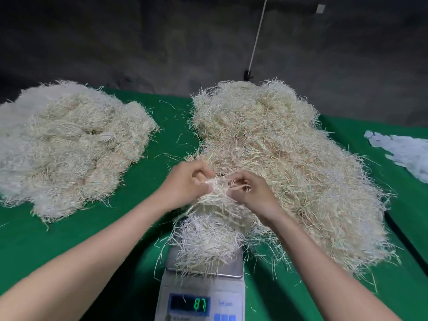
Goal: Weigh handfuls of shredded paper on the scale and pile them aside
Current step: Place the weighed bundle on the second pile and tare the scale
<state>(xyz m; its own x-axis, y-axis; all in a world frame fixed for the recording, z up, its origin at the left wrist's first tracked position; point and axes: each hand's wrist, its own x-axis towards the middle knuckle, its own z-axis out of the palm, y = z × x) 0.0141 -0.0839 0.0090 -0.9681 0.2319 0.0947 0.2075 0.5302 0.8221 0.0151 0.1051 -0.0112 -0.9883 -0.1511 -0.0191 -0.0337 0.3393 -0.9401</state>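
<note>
Counting shredded paper first: three masses, all pale cream and white.

1. Left heap (69,144): large and loose, lying on the green cloth (81,239) at the far left, well apart from the scale.
2. Right heap (289,154): larger, running from the back edge of the cloth down the right side. Its near edge is just beside the scale and brushes the load there.
3. Handful of shredded paper (208,235): heaped on the scale, with strands hanging over the front and left edges.

Scale (203,288): one, pale grey, at bottom centre.
- Steel platform (231,272): one. It carries the handful and nothing else.
- Display (190,304): one, with green digits. An 8 and a 7 are legible; a further mark is unclear.

Hands: two, bare, meeting above the platform at the top of the handful.
- Left hand (185,184): fingers curled, pinching strands at the crest.
- Right hand (250,193): fingers curled, pinching strands of the same tuft, close beside the left.

Loose strands: many, uncounted, scattered on the cloth between the heaps and around the scale.

White paper slips (407,151): one flat spread at the right edge; the number of pieces cannot be told.

White cord (258,33): one, slanting down the dark wall (139,42) behind the right heap.
</note>
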